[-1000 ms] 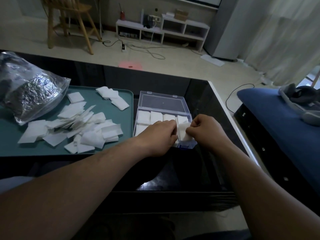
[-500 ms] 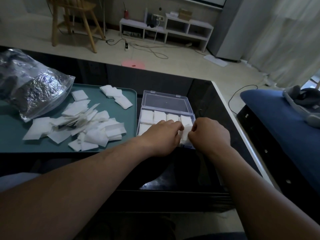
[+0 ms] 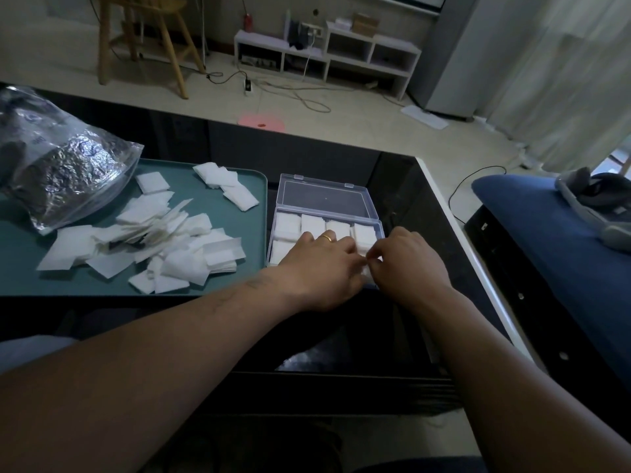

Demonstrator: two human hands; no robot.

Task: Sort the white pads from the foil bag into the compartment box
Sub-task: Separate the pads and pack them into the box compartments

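You are pinching a white pad (image 3: 364, 269) in your right hand (image 3: 409, 264), just right of frame centre, at the lower right cell of the compartment box (image 3: 327, 213), probably to seat it flat like its neighbours. Your left hand (image 3: 321, 268) is curling over that cell, and I cannot tell whether it is gripping anything. Loose pads (image 3: 164, 244) are lying on the green tray (image 3: 222, 288) at left, below the foil bag (image 3: 65, 172). The table edge (image 3: 454, 240) is crowding your right, so the open room is lying leftward.

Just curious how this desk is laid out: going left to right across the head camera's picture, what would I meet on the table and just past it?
Foil bag → loose pads → box → blue cushion
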